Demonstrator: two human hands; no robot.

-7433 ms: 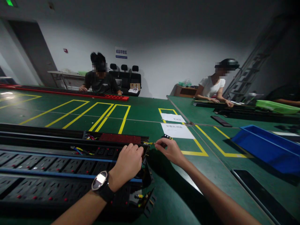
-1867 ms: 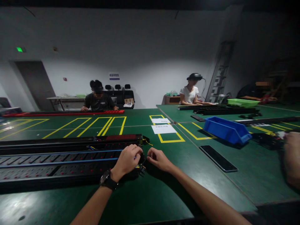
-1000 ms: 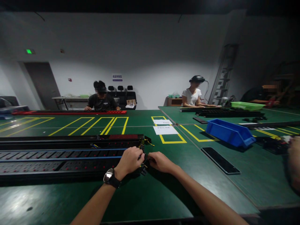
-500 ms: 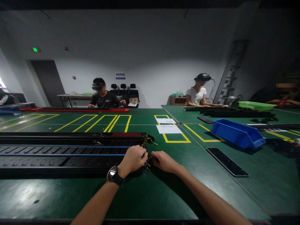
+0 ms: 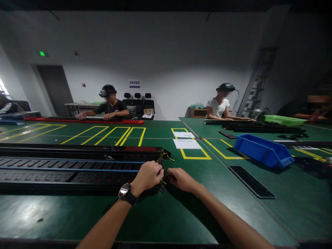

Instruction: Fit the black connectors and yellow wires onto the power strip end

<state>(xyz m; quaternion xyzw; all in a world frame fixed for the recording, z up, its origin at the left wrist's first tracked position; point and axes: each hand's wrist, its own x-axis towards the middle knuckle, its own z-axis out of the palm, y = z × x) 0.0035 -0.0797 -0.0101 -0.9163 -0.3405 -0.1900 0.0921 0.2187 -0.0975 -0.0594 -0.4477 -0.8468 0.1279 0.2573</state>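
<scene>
A long black strip with rows of sockets and red dots, like a power distribution unit (image 5: 98, 177), lies across the left of the table. My left hand (image 5: 149, 174), a watch (image 5: 125, 191) on its wrist, is closed at the strip's right end. Close beside it, my right hand (image 5: 178, 178) is closed too, its fingers curled at the same end. Dark parts and yellow-green wires (image 5: 164, 182) show between and below the hands. What the fingertips pinch is hidden. A black end piece with a yellow wire (image 5: 168, 154) sticks out just behind.
On the green table (image 5: 207, 214) are a blue bin (image 5: 263, 150), a dark tablet-like slab (image 5: 251, 181) and white paper sheets (image 5: 187, 144). Across the table sit a person in black (image 5: 111, 107) at a red strip (image 5: 129, 121) and a person in white (image 5: 219, 107) near black strips.
My hands stay almost in place at the strip's end. The view has shifted slightly. Across the table, the person in black has reached out to the left along the red strip.
</scene>
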